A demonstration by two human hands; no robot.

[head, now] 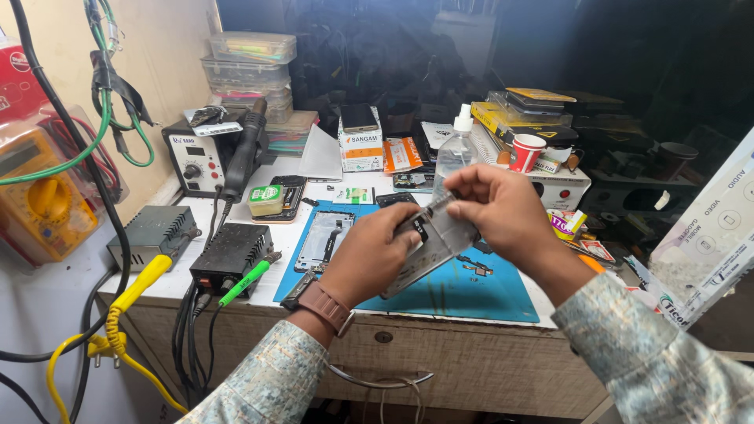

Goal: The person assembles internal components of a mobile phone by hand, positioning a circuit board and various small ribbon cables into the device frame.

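Note:
My left hand (369, 259) grips the lower part of a flat phone panel (430, 245) from below, holding it tilted above the blue work mat (471, 294). A brown watch is on that wrist. My right hand (503, 208) pinches the panel's upper edge, fingers curled over a thin silvery strip at the top. Both hands are above the mat's middle. An opened phone body (324, 239) lies face up on the mat's left part, left of my left hand. Small loose parts (475, 267) lie on the mat under the panel.
Two black power boxes (232, 253) and a soldering station (204, 161) stand at the left, with yellow and green cables. A yellow multimeter (43, 200) hangs on the left wall. A clear bottle (455, 149), red cup (525, 153), boxes and stacked plastic containers (250, 71) crowd the back.

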